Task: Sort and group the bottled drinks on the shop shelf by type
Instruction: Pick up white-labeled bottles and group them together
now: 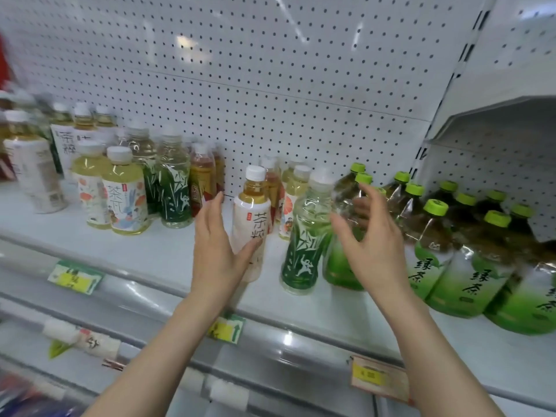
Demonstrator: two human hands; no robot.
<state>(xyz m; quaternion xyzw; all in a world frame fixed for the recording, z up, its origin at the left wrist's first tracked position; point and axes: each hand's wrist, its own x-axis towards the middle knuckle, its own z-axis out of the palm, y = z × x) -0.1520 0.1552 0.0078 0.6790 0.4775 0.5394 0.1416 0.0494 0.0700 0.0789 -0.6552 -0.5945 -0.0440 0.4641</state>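
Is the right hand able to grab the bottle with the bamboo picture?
Probably yes. The right hand is open just beside the bamboo-label bottle, which stands at the front with nothing between them.

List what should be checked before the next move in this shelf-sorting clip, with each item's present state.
1. Left hand grips the white-label tea bottle: not ok. The fingers lie straight beside it and the thumb rests on the label.
2. Right hand free: ok. The fingers are spread and hold nothing.
3. White-label tea bottle upright: ok, roughly.
4. Matching group in sight: ok. The far-left white-label bottles stand at the back.
5. Bamboo-label bottle with its matching pair: not ok. It stands next to the green-cap bottles.
6. Free spot by the far-left group: cannot tell, that area is blurred.
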